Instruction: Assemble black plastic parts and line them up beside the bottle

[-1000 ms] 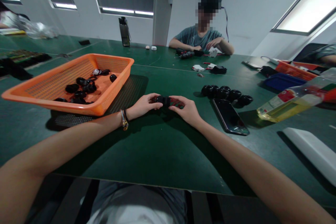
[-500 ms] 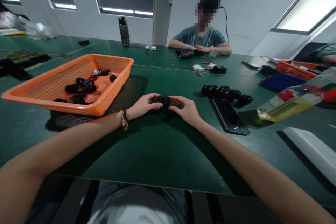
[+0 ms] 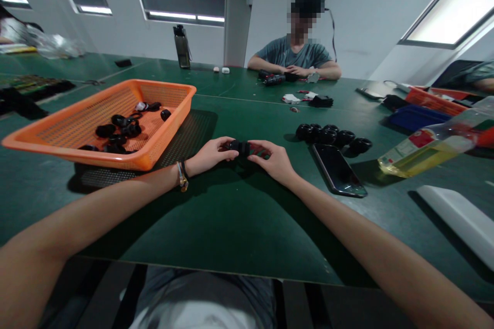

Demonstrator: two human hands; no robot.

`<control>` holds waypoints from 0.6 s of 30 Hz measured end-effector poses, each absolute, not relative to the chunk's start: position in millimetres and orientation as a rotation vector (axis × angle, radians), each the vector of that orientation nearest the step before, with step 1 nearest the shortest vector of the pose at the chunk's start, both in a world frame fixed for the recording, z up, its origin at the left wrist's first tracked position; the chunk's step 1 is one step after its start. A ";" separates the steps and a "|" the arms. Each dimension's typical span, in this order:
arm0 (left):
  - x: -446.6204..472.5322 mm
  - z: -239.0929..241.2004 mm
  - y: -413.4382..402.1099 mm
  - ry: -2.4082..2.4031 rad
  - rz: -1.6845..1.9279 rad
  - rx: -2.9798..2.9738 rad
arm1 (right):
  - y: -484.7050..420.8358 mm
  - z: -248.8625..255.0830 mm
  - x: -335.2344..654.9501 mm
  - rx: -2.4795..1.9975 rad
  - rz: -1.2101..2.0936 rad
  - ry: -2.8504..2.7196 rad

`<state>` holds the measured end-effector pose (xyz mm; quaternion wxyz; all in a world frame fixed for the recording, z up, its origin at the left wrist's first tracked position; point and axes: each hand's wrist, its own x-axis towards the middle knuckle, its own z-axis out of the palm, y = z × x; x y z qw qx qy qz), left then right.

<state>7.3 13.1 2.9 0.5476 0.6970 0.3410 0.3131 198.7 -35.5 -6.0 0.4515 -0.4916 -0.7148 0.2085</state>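
Note:
Between my two hands is a small black cylindrical part (image 3: 240,148), held just above the green table (image 3: 231,231). My left hand (image 3: 214,155) pinches its left end between thumb and fingers. The right end sits in the closed fingertips of my right hand (image 3: 275,160). Its exact kind is too small and dark to make out. To the left, an orange perforated basket (image 3: 165,139) contains several loose black parts (image 3: 118,136). Right of my hands, several rounded black parts (image 3: 328,136) stand in a cluster.
A phone (image 3: 339,170) lies near the black cluster. Beyond it a bottle of yellow liquid (image 3: 424,151) lies tilted, with a white block (image 3: 459,221) nearer me. A dark water bottle (image 3: 181,47) stands at the back. Across the table sits a person (image 3: 297,54), arms resting on it.

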 end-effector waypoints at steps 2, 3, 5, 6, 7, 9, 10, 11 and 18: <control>7.4 3.1 12.9 0.811 0.741 1.651 | -35.4 -6.1 198.8 -1.216 0.515 -1.768; 7.5 3.2 12.8 0.810 0.740 1.651 | -35.4 -6.2 198.8 -1.218 0.514 -1.770; 7.5 3.2 12.7 0.808 0.743 1.649 | -35.5 -6.1 199.0 -1.220 0.513 -1.773; 7.5 3.1 12.7 0.808 0.745 1.648 | -35.5 -6.1 199.0 -1.219 0.514 -1.773; 7.4 2.9 12.7 0.808 0.746 1.648 | -35.5 -6.2 199.0 -1.218 0.514 -1.773; 7.4 2.6 13.0 0.811 0.746 1.648 | -35.2 -6.4 199.0 -1.215 0.519 -1.770; 7.5 2.5 13.1 0.813 0.745 1.650 | -35.0 -6.7 198.9 -1.216 0.521 -1.768; 7.5 2.4 13.3 0.813 0.743 1.651 | -34.8 -7.0 198.8 -1.218 0.523 -1.764; 8.3 4.3 12.0 0.796 0.742 1.639 | -34.3 -7.7 198.2 -1.212 0.524 -1.756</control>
